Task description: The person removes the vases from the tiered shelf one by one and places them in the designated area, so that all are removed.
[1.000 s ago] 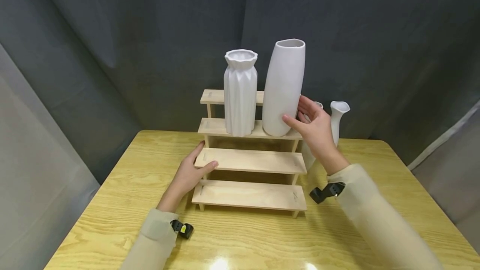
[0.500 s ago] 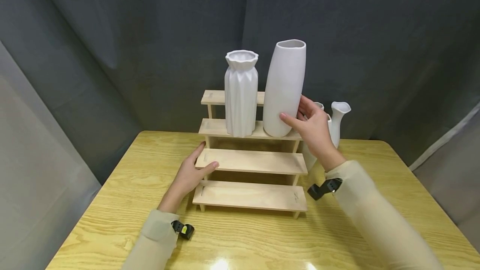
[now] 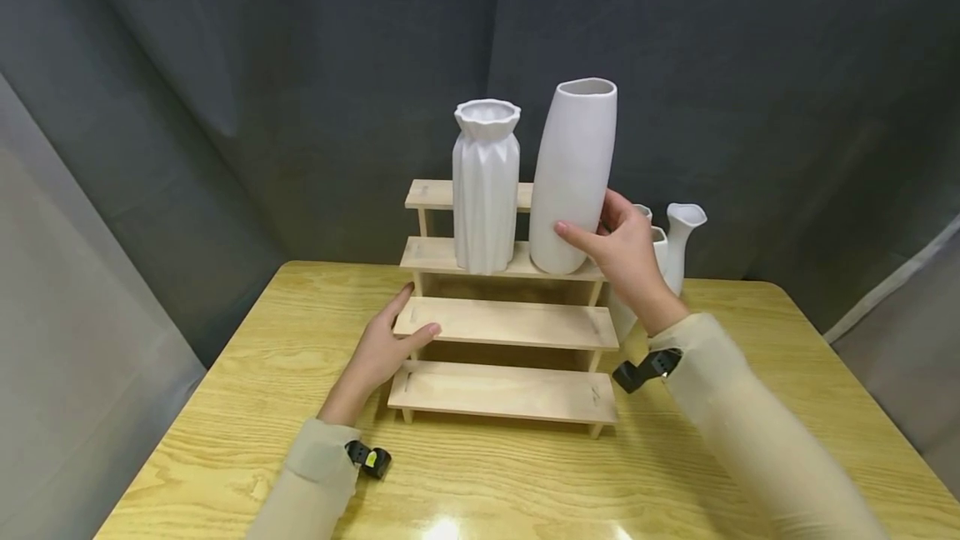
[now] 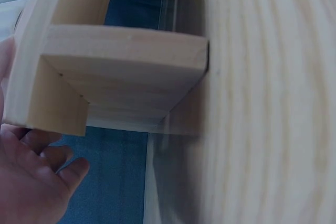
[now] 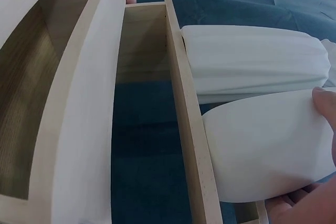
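A smooth, tall white vase (image 3: 573, 165) stands on the right part of the third step of a light wooden stepped stand (image 3: 506, 319). My right hand (image 3: 630, 261) holds it low on its right side, thumb across the front and fingers behind. To its left, a pleated white vase (image 3: 486, 198) with a scalloped rim shares that step. My left hand (image 3: 381, 348) grips the left end of the second step, its thumb over the front edge. In the right wrist view the smooth vase (image 5: 262, 145) lies close beside the pleated vase (image 5: 252, 61).
Behind my right hand, a slim white vase with a flared rim (image 3: 678, 248) and other white vases, partly hidden, stand on the yellow wood-grain table (image 3: 480, 482). A dark grey curtain (image 3: 337, 107) hangs along the back. The top step (image 3: 431, 193) rises behind the two vases.
My right thumb has slid a little left across the smooth vase, and the right wrist has shifted slightly left. Both vases and my left hand keep their places on the stand.
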`<state>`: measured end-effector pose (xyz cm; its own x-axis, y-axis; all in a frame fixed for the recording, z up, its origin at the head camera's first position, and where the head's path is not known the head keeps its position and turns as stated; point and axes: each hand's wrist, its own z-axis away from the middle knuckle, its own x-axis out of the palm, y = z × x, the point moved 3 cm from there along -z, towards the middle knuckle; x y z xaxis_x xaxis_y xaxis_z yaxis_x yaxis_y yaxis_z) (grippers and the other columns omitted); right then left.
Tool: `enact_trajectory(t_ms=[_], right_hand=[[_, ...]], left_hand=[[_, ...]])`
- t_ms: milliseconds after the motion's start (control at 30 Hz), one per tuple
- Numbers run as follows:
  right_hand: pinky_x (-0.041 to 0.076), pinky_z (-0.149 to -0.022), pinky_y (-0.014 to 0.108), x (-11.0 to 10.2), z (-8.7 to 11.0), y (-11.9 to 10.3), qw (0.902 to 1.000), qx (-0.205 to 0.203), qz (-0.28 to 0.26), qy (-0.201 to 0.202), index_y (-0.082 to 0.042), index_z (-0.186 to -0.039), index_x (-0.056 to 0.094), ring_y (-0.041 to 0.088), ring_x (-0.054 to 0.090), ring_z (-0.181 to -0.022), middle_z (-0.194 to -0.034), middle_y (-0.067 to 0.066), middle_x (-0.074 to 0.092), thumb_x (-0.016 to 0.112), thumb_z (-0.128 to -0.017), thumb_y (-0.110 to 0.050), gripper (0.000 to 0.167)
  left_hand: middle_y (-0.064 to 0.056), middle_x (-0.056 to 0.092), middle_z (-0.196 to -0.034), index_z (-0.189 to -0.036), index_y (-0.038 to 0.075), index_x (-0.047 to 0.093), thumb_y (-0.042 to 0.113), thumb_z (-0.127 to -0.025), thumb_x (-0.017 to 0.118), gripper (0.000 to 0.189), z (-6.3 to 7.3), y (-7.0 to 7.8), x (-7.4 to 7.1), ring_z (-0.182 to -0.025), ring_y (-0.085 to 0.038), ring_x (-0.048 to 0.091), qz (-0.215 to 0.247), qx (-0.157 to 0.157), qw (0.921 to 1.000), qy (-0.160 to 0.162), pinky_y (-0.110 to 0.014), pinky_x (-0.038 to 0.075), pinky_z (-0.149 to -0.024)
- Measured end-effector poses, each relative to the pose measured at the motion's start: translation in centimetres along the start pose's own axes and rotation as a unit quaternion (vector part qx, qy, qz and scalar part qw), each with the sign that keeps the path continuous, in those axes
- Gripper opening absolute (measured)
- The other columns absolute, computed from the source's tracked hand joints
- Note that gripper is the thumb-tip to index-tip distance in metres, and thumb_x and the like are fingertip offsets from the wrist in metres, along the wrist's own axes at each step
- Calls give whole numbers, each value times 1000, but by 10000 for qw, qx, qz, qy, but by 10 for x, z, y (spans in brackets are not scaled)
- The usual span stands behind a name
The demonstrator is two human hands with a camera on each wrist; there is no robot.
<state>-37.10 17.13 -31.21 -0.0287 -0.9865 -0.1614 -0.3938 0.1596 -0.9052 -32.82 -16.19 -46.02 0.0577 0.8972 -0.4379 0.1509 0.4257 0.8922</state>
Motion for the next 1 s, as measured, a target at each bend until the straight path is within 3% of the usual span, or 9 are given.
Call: enact_trajectory(t_ms=[300, 667, 1000], right_hand=[[46, -102, 35, 0, -2, 1, 9999, 94, -106, 17, -8, -140, 52, 20, 55, -121, -133, 7, 58, 87, -78, -27, 73], [47, -98, 35, -7, 5, -1, 9990, 262, -63, 353, -10, -138, 55, 19, 56, -116, -129, 6, 60, 89, -75, -28, 74], [45, -102, 40, -12, 14, -3, 9979, 318, -459, 322, -8, -138, 54, 23, 54, -121, -133, 9, 57, 88, -76, -19, 71]], left_hand=[[9, 17, -161, -159, 30, 21, 66, -81, 68, 98, -1, 2, -1, -148, -21, 14, -12, 25, 10000, 3, -52, 24, -115], [5, 17, -162, -158, 30, 21, 66, -82, 68, 97, -3, 2, 4, -148, -22, 14, -28, 80, 10000, -38, -51, 23, -116], [5, 16, -163, -158, 32, 20, 66, -82, 68, 96, -3, 2, 4, -148, -22, 13, -11, -3, 10000, -49, -52, 23, -115]])
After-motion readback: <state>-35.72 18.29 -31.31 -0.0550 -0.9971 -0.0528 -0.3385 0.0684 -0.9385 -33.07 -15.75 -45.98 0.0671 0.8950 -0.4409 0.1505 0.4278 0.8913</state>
